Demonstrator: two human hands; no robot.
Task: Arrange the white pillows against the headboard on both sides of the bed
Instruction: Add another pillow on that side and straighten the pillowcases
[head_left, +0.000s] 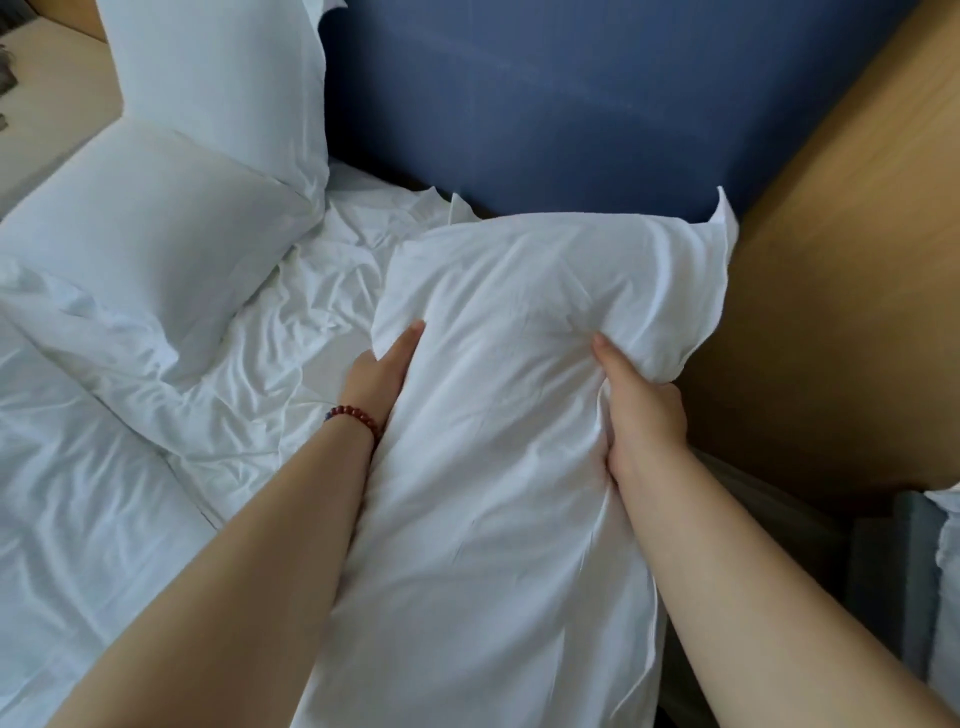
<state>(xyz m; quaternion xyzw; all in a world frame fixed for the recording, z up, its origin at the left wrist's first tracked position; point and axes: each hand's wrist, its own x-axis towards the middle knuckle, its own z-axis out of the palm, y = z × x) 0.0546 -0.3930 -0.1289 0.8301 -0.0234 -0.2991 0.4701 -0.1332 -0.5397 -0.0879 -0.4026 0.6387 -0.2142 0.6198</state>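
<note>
Both hands held the near pillow (519, 395) by its long edges, steering its far end toward the blue headboard (571, 104). The left hand (382, 371) lay flat along the pillow's left side, fingers (410, 338) partly tucked under the fabric, so how far they curled could not be told; it seemed to guide and support rather than pinch. The right hand (644, 415) gripped harder, its fingers closed on a bunched fold of the cover at the right edge, probably to lift and push. The pillow's top corners touched or nearly touched the headboard's lower edge on the bed's right side, beside the wooden panel (841, 260). Two more pillows were on the far side: one (218, 83) upright against the headboard, another (150, 228) lying in front of it on the rumpled sheet (322, 270).
</note>
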